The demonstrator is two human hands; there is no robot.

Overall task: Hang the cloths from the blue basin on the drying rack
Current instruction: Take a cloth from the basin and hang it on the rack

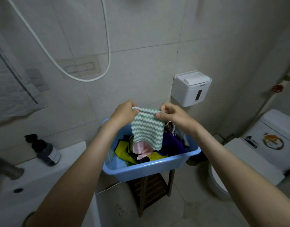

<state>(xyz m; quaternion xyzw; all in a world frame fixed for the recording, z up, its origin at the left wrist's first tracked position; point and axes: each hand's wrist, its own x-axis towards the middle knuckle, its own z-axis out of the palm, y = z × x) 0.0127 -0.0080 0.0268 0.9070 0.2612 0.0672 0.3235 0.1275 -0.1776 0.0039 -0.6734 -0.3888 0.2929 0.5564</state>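
Note:
A green and white striped cloth hangs above the blue basin. My left hand pinches its top left corner and my right hand pinches its top right corner, so the cloth is stretched flat between them. Inside the basin lie several more cloths, among them a pink one, a yellow one and a purple one. No drying rack is in view.
The basin stands on a dark wooden stool. A white sink counter with a dark bottle is at the left. A toilet is at the right. A white tissue box and a shower hose are on the tiled wall.

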